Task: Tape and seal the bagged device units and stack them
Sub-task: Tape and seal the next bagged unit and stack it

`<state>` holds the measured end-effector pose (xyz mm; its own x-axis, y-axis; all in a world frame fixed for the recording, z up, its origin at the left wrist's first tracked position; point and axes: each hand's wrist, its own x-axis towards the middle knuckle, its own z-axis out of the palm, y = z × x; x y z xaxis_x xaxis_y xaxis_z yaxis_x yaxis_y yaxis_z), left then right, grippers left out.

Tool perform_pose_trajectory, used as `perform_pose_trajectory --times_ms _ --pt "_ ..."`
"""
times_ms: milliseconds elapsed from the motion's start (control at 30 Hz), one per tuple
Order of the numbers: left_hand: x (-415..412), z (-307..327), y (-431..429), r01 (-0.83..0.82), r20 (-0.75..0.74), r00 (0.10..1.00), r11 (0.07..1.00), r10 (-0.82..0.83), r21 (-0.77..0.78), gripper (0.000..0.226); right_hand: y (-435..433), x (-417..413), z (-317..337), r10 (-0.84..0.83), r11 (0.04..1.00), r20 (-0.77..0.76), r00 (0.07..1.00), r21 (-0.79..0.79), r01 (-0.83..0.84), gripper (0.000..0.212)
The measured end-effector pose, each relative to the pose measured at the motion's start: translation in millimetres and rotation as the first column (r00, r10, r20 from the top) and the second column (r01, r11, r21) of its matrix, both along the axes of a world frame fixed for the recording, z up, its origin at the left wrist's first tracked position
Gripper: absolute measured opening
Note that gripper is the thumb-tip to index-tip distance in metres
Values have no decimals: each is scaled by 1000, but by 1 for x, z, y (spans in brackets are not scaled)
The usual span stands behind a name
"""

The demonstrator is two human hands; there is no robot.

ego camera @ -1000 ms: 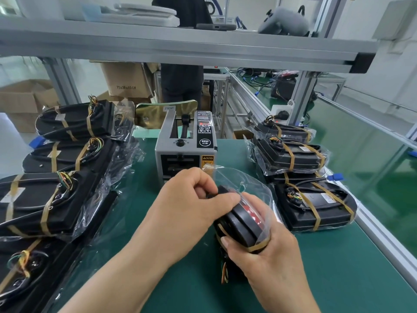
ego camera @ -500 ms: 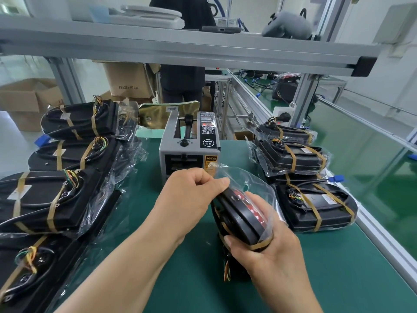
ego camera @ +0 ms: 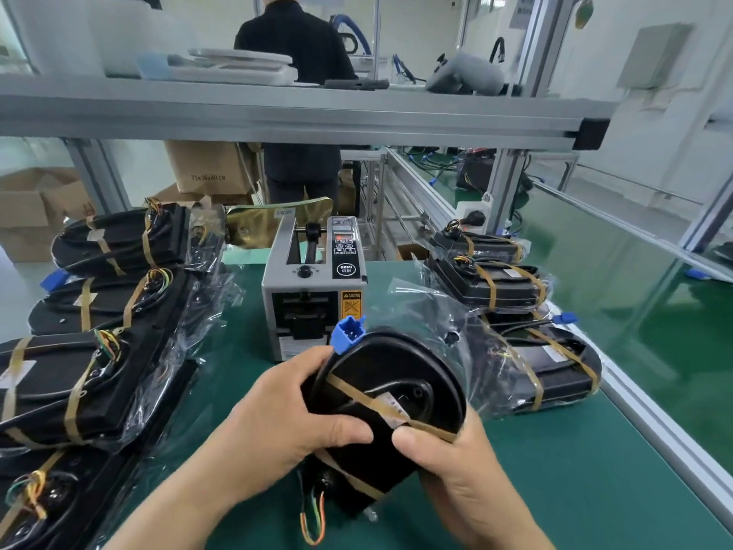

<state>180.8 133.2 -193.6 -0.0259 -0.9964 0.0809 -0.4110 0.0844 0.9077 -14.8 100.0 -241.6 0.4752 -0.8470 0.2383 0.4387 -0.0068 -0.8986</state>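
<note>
Gripping bagged unit [ego camera: 396, 371] with curled fingers [ego camera: 341, 430] of left hand [ego camera: 285, 426] and right hand [ego camera: 456, 470], pressing tape strip [ego camera: 373, 398]; next, likely stacking on right pile [ego camera: 555, 375].

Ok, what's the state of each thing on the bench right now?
Held device unit, tape-banded, tilted up, gripped by both hands.
Bag, loose end unsealed.
Left hand, gripping the unit's left edge.
Right hand, gripping its lower right.
Tape dispenser, upright, untouched.
Left stack, bagged, piled.
Right stack, bagged, piled.

Green-topped bench [ego camera: 595, 490] beneath a grey aluminium shelf [ego camera: 277, 121]; cardboard boxes [ego camera: 206, 168] upper left, glossy green floor [ego camera: 642, 303] right, white walls [ego camera: 706, 93].
</note>
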Motion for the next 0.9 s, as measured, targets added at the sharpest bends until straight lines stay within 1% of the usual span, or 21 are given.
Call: perform_pose_trajectory --times_ms 67,133,167,200,233,267,300,333,433,500,533,567,667,733,800,867,900 --pt "6 3 2 -30 79 996 998 34 -56 70 -3 -10 1 42 999 -33 999 -32 -44 82" --pt "11 6 3 -65 264 959 987 103 -149 74 -8 -27 4 8 999 -66 998 -36 -10 82" --pt "12 8 3 -70 374 917 979 139 -192 74 -11 -34 7 -56 996 -108 993 -81 47 76" --pt "11 11 3 -57 475 866 976 154 -211 76 -14 -38 12 -141 982 -181 973 -153 114 68" --pt "10 12 2 -33 552 820 975 152 -220 77 -15 -40 18 -218 958 -277 936 -242 151 60" --pt "8 12 1 3 609 780 973 142 -232 76 -15 -39 23 -275 934 -373 886 -324 154 54" --pt "6 11 0 38 652 745 968 137 -247 73 -15 -36 25 -299 922 -442 846 -363 136 48" --pt "3 10 0 62 684 716 964 137 -258 71 -16 -34 26 -293 924 -469 833 -362 121 41" --pt "-6 12 -1 109 755 643 959 132 -261 70 -13 -28 28 -231 954 -465 854 -282 104 28" --pt "-9 11 -2 156 807 582 960 102 -234 72 -11 -27 29 -321 926 -495 808 -345 156 17" --pt "-10 10 -3 168 820 564 959 96 -228 73 -10 -26 28 -368 909 -501 783 -369 191 15" --pt "-12 8 -3 171 822 562 958 97 -230 75 -9 -26 26 -400 900 -495 772 -371 229 18" --pt "-16 1 -3 211 803 580 928 134 -307 76 -6 -25 20 -437 896 -444 782 -286 338 31" --pt "-18 -1 -5 230 806 574 916 144 -328 80 -3 -27 18 -427 903 -420 801 -243 354 31" --pt "-18 -4 -6 209 794 591 923 144 -323 85 0 -34 14 -363 929 -422 831 -228 291 21" --pt "-18 -5 -5 151 772 619 941 148 -302 89 5 -43 12 -208 977 -424 882 -131 167 30" --pt "-18 -6 -5 126 756 637 947 152 -297 91 7 -46 12 -176 984 -441 880 -103 145 42"
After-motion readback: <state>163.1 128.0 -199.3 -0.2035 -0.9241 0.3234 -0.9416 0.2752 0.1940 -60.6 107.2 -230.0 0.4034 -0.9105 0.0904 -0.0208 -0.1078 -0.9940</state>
